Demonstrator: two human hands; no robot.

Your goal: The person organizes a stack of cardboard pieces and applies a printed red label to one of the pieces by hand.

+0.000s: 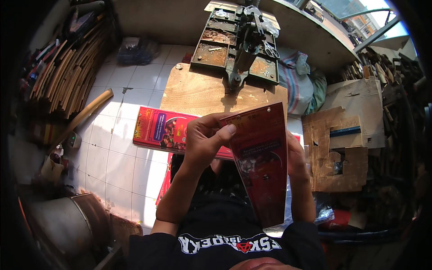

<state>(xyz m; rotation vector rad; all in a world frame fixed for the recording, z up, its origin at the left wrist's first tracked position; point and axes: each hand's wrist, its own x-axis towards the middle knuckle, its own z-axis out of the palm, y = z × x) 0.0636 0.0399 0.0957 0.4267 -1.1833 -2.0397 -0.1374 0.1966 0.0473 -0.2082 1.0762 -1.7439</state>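
Observation:
I hold a tall, tapered red printed card sheet (263, 166) upright in front of my chest. My left hand (204, 139) grips its upper left corner, thumb pressed on the front face. Behind the sheet's right edge is my right hand (294, 157), mostly hidden, supporting it from the back. Small round holes show near the sheet's top and middle. Beyond my hands lies a stack of flat red printed cards (164, 130) across the front of a low wooden board (198, 92).
A rusty green metal press with compartment trays (236, 47) stands at the board's far end. Wooden strips (67, 72) lean at the left, torn cardboard (342, 144) lies at the right, a striped sack (297, 81) behind, and white floor tiles (117, 148).

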